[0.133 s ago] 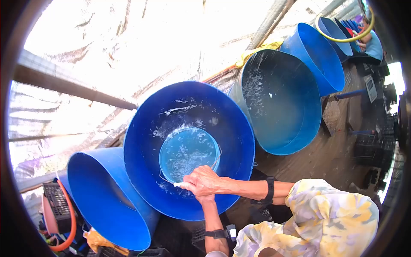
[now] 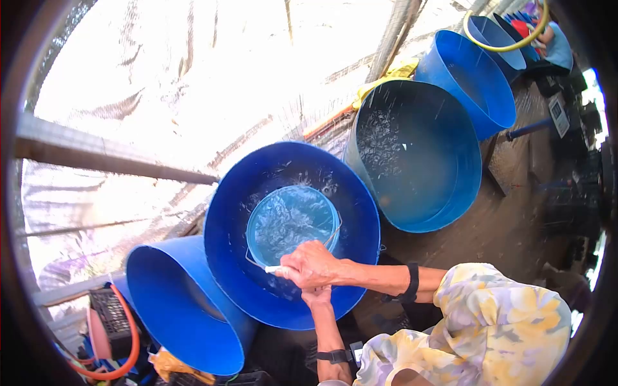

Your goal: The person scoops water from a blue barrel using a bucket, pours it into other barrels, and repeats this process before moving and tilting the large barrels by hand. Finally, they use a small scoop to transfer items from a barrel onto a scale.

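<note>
A light-blue bucket [image 2: 293,219] full of rippling water hangs or floats inside a round dark-blue tub [image 2: 222,283]. The bucket has a wire handle with a white grip [image 2: 273,269]. My right hand [image 2: 312,262] is closed around that grip, knuckles up, at the bucket's near side. Just below it is my left hand [image 2: 317,295], pressed up against or under the right one; its fingers are hidden. Water around the bucket is disturbed and splashing. Whether the bucket's base is still in the water is hidden.
A wide tub of cloudy water [image 2: 418,161] stands to the right, with another blue tub [image 2: 470,83] beyond. A tilted blue tub [image 2: 180,309] is at left. An orange hose [image 2: 134,334] and black crate [image 2: 111,312] lie lower left. A person [image 2: 557,48] sits far right.
The view has shifted slightly. The bucket and both hands sit a little farther right, and the bucket is nearer the tub's far side. The splash pattern around it has changed.
</note>
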Available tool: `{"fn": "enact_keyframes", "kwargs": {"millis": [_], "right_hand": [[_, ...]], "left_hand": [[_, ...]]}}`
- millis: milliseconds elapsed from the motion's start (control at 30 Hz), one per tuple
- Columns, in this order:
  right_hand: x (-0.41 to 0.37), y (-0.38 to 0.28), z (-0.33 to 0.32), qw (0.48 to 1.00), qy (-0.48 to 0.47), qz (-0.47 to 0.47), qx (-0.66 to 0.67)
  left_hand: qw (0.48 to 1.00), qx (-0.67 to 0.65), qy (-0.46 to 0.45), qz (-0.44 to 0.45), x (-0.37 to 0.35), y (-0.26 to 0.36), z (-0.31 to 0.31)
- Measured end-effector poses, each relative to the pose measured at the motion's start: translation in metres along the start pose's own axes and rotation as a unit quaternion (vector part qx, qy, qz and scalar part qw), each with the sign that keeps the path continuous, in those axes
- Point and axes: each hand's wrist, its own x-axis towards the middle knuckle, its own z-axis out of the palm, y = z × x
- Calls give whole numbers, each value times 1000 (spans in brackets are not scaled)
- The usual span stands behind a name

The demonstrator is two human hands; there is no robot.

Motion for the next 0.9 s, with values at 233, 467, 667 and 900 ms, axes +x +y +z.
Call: {"fn": "enact_keyframes", "kwargs": {"millis": [233,467,667,900], "right_hand": [[56,-19,-119,972,219,-56,62],[112,32,-180,900,329,5,285],[97,26,-216,754,351,42,554],[81,10,-201,771,328,34,545]], "left_hand": [[981,175,-29,80,-77,4,138],[851,418,-170,269,-154,-17,286],[445,615,-255,600,-188,-85,362],[343,611,-205,684,-208,-100,345]]}}
